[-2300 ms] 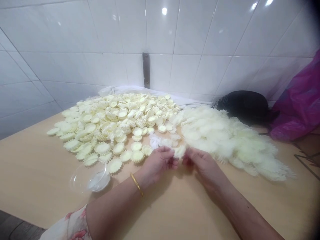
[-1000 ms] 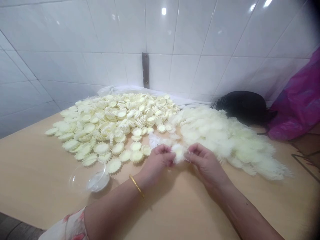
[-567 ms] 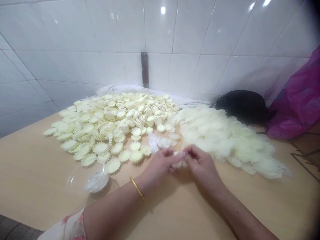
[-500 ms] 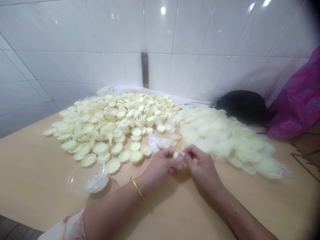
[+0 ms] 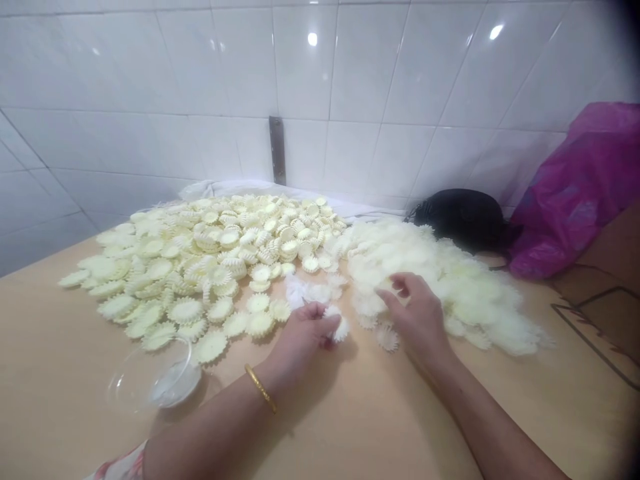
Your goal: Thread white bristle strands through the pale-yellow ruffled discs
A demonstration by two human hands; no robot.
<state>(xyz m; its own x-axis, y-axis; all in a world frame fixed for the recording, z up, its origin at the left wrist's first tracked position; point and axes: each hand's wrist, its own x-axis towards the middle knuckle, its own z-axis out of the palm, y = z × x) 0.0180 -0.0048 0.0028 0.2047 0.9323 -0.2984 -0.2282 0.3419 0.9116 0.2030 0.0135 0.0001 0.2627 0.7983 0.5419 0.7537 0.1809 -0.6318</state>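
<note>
Through the head camera I see the left hand point(image 5: 300, 343) pinching a white frilly piece point(image 5: 338, 327) between thumb and fingers, just right of my landmark, the heap of stiff scalloped cream discs point(image 5: 190, 273) on the tan table point(image 5: 360, 427). Further right of that heap lies a soft, fluffy pile of cream pieces point(image 5: 435, 283). The right hand point(image 5: 417, 317) sits at its near edge, fingers partly spread; I cannot tell whether they hold anything. A loose scalloped disc point(image 5: 387, 339) lies just beside that hand. A clear plastic bowl point(image 5: 157, 377) stands at the heap's near edge, while a black bag point(image 5: 460, 220) and a magenta plastic bag point(image 5: 575, 200) sit far to its right.
</note>
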